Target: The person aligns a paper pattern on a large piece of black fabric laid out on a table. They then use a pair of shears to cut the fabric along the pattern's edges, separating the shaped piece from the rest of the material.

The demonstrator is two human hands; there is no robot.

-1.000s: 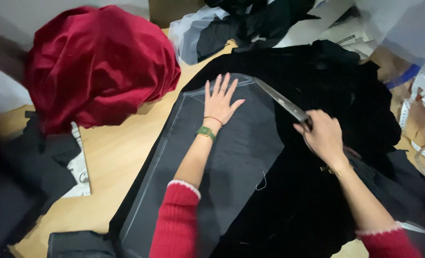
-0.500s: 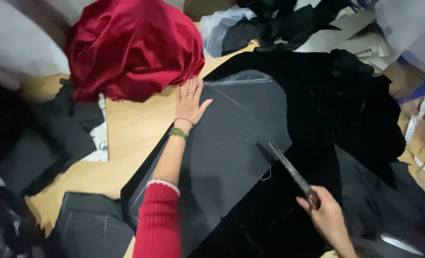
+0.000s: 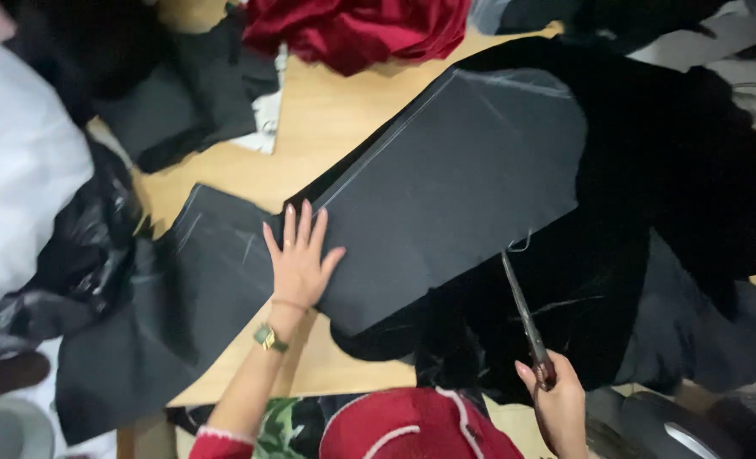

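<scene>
Covering most of the right half of the view, a large black velvet-like fabric (image 3: 650,195) lies spread over the wooden table (image 3: 344,127), which shows bare in the upper middle and along the near edge. On top of the black fabric rests a grey pattern piece (image 3: 454,178), flat, with 1 straight edge running diagonally from upper right to lower left and a curved edge on its right side. A second grey fabric piece (image 3: 174,297) lies to the left of it, partly over the table edge. A crumpled red cloth (image 3: 352,30) sits at the top, well apart from both hands. A white bundle (image 3: 21,204) occupies the far left. The left hand (image 3: 297,259) lies flat, palm down, fingers spread, pressing the lower left corner of the pattern piece where it meets the second grey piece; a wristwatch (image 3: 269,338) sits on that wrist. The right hand (image 3: 552,399) is closed around the handles of the scissors (image 3: 524,310). The blades point up toward the pattern piece's lower edge and appear nearly closed, though the dark background makes this uncertain.
</scene>
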